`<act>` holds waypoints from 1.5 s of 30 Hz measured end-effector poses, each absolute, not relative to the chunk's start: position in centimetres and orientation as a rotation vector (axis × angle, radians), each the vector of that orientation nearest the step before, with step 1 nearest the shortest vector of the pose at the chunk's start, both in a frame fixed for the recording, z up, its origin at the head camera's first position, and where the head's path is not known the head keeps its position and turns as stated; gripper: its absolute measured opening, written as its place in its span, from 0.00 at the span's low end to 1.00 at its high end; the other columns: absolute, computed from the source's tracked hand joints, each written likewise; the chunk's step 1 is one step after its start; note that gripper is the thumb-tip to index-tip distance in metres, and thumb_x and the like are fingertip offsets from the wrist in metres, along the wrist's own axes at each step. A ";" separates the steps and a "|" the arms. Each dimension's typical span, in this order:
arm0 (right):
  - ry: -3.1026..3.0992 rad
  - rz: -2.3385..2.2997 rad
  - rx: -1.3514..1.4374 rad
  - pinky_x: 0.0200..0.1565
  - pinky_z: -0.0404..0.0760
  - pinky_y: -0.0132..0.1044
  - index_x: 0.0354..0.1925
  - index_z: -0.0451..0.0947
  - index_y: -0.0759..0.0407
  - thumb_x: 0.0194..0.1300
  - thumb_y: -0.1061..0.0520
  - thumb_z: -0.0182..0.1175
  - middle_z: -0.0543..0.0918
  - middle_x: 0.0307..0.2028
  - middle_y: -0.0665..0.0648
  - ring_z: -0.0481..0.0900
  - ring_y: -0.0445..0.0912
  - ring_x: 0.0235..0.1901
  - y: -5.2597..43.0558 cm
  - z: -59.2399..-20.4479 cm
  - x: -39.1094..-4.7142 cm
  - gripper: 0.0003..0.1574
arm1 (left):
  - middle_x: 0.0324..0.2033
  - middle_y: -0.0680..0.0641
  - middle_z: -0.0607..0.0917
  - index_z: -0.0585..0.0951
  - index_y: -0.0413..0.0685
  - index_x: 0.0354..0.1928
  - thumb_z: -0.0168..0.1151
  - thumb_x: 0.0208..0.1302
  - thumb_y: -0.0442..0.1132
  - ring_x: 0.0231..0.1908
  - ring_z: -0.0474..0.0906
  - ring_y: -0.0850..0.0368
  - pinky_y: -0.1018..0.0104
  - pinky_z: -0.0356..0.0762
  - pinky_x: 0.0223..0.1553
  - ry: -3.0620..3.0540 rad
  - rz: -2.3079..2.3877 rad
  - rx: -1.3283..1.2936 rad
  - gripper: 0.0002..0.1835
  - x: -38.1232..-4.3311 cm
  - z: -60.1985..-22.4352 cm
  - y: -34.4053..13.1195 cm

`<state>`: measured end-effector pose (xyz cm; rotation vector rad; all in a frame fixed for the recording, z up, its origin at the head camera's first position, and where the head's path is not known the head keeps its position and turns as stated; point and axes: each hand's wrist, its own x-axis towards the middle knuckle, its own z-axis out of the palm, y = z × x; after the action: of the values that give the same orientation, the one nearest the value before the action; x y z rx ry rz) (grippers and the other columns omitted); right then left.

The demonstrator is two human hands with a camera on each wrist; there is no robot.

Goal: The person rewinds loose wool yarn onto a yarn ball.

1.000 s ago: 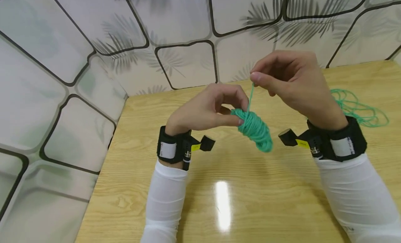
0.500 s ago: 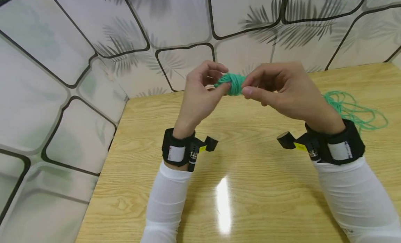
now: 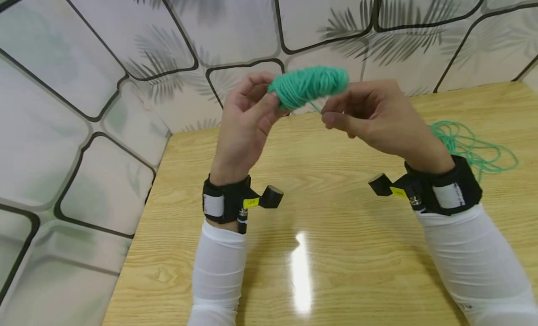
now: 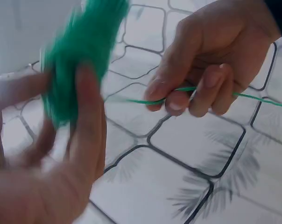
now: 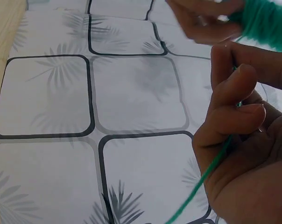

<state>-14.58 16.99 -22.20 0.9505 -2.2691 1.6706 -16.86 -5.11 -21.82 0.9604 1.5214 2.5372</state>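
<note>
A wound bundle of green yarn (image 3: 311, 85) is raised in front of the wall, tilted slightly up to the right in the head view. My left hand (image 3: 248, 120) grips its left end between thumb and fingers; in the left wrist view the bundle (image 4: 80, 51) is blurred. My right hand (image 3: 370, 118) pinches the yarn strand (image 4: 131, 100) that runs from the bundle. In the right wrist view the strand (image 5: 197, 191) passes through the curled fingers and trails downward.
A loose tangle of green yarn (image 3: 470, 146) lies on the wooden table (image 3: 328, 214) at the right, partly hidden behind my right wrist. A patterned wall (image 3: 248, 31) stands behind and at the left of the table.
The bundle has swung from pointing down and right, through an end-on pose, to pointing right and slightly up. My left hand has risen and moved left; the right hand has come lower.
</note>
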 end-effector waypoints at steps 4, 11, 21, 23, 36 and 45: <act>-2.301 1.482 1.007 0.20 0.68 0.36 0.38 0.80 0.55 0.59 0.63 0.60 0.78 0.27 0.54 0.69 0.44 0.19 17.0 -22.0 -14.1 0.07 | 0.40 0.42 0.76 0.74 0.37 0.42 0.55 0.60 0.28 0.37 0.77 0.51 0.58 0.77 0.41 2.205 2.354 0.792 0.08 -17.4 -22.2 -5.1; -2.183 1.601 0.833 0.23 0.69 0.34 0.37 0.80 0.63 0.57 0.65 0.60 0.78 0.29 0.62 0.69 0.46 0.20 17.5 -21.1 -13.7 0.07 | 0.39 0.51 0.79 0.77 0.43 0.43 0.55 0.59 0.28 0.37 0.76 0.60 0.65 0.76 0.35 2.295 1.379 1.303 0.11 -16.5 -22.3 -4.8; -2.358 1.599 0.916 0.24 0.72 0.36 0.40 0.80 0.58 0.60 0.60 0.59 0.80 0.31 0.58 0.73 0.48 0.23 17.2 -22.5 -15.2 0.08 | 0.46 0.39 0.77 0.75 0.36 0.53 0.52 0.63 0.28 0.40 0.77 0.47 0.51 0.75 0.45 1.891 2.311 0.951 0.16 -15.2 -20.8 -5.3; -2.389 1.533 0.964 0.23 0.71 0.36 0.40 0.79 0.57 0.60 0.61 0.59 0.80 0.31 0.57 0.72 0.46 0.23 17.1 -22.5 -15.1 0.08 | 0.48 0.40 0.76 0.76 0.35 0.53 0.49 0.65 0.27 0.42 0.77 0.48 0.54 0.74 0.46 1.956 2.407 0.858 0.16 -15.7 -21.1 -5.1; -2.123 1.631 0.828 0.24 0.69 0.33 0.37 0.79 0.66 0.58 0.66 0.59 0.77 0.30 0.64 0.69 0.47 0.21 17.5 -21.1 -13.9 0.07 | 0.41 0.48 0.77 0.77 0.43 0.44 0.65 0.55 0.38 0.35 0.74 0.54 0.59 0.76 0.37 2.122 1.565 1.181 0.15 -16.0 -22.2 -4.0; -2.305 1.594 1.086 0.24 0.74 0.34 0.39 0.79 0.60 0.58 0.66 0.60 0.81 0.30 0.56 0.74 0.46 0.23 17.6 -22.5 -15.2 0.09 | 0.46 0.39 0.72 0.71 0.34 0.51 0.59 0.57 0.27 0.39 0.74 0.46 0.55 0.75 0.43 2.005 2.186 1.126 0.19 -14.8 -20.4 -4.4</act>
<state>-15.18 17.62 -22.45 1.0860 -2.3049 1.5942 -14.83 -4.39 -20.44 1.1256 2.0047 2.1863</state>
